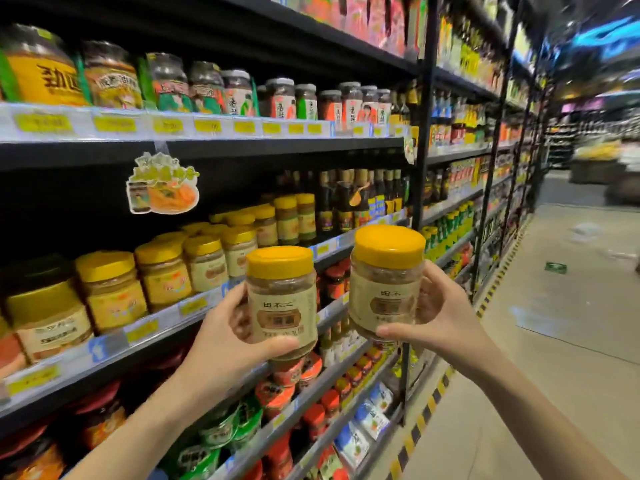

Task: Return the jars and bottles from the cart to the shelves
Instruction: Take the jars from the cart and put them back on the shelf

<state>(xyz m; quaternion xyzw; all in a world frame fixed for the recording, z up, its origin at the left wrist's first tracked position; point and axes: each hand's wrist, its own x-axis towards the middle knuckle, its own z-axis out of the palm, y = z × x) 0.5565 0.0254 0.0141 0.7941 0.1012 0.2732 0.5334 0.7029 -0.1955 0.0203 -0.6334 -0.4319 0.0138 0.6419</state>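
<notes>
Two jars with yellow lids are held upright side by side before the shelves: the left jar (282,301) gripped in the left hand (225,336), the right jar (386,280), slightly higher, gripped in the right hand (440,318). Behind them, a shelf (156,327) carries rows of similar yellow-lidded jars (162,271).

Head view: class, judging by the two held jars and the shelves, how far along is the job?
Done: a row of yellow-lidded jars already stands on the middle shelf; which were returned is unclear. In hand: the left hand grips the left jar, the right hand the right jar, both upright, unshelved. Left: shelving these two; the cart is out of view.
</notes>
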